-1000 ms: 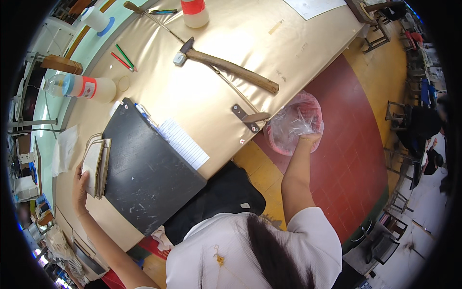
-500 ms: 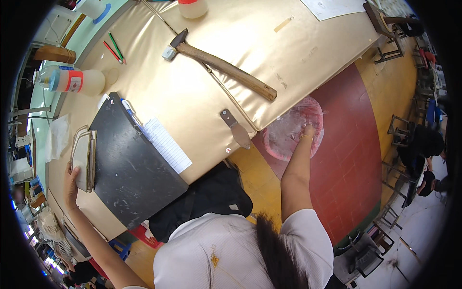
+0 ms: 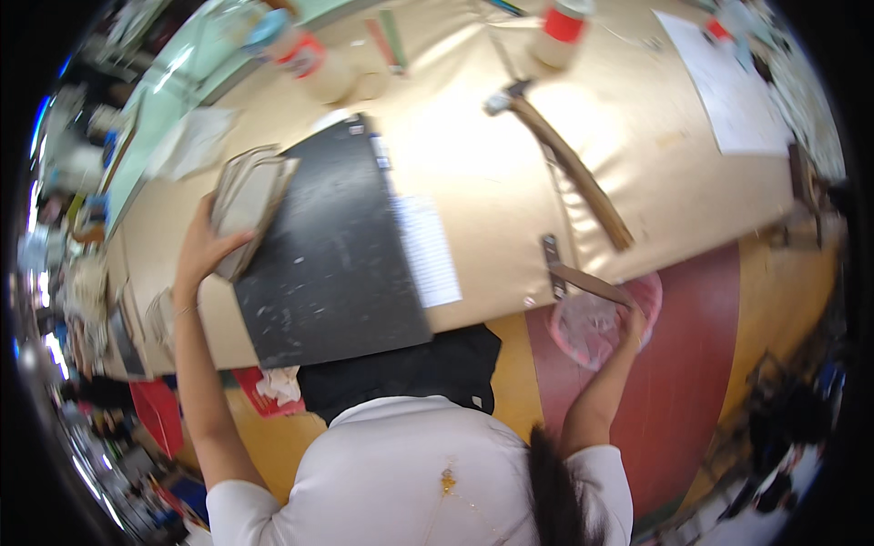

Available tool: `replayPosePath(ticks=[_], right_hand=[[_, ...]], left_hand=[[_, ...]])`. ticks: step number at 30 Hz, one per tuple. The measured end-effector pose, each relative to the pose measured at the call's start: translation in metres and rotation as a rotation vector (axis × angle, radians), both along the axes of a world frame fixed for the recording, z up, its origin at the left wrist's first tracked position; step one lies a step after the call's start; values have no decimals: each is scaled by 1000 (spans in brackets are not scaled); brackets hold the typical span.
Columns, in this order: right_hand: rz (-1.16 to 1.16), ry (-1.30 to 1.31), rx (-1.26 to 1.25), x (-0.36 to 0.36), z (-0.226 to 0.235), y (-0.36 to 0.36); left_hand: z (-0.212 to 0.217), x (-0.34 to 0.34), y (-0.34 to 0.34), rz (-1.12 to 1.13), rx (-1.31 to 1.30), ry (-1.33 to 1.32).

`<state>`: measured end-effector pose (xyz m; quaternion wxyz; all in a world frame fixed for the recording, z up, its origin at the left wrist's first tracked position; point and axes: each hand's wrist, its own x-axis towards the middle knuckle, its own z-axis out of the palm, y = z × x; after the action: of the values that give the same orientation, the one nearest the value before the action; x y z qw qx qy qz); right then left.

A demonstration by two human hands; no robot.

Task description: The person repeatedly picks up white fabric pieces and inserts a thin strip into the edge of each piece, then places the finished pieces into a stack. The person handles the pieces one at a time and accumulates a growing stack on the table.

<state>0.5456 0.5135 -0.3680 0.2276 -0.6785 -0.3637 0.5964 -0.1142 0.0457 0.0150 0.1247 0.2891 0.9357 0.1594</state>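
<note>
My left hand is closed around a stack of flat beige pieces with darker rims, thumb on top. The stack overlaps the left side of a dark, scuffed board. At the table's front edge, my right hand has its fingers closed at the end of a brown, flat-bladed hand tool. A dark part with rivet-like spots lies at the tool's other end; blur hides how they join. Just below the hand is a pink-rimmed bin lined with clear plastic.
A wooden-handled hammer lies across the table seam. Lined paper sticks out beside the board. Bottles with red labels stand farther back. A white sheet lies at the right, and a black cloth-like item is between me and the table.
My right hand has come up out of the bin to the tool at the table edge. My left hand now has a fuller hold on the stack. The view has turned and shifted.
</note>
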Motion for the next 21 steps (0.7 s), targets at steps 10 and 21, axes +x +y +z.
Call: replayPosePath(ticks=[10, 21], right_hand=[[-105, -97, 598, -51, 191, 39], [188, 205, 1231, -255, 453, -93]], left_hand=[[41, 95, 13, 75, 90, 272], [17, 93, -2, -27, 86, 128]])
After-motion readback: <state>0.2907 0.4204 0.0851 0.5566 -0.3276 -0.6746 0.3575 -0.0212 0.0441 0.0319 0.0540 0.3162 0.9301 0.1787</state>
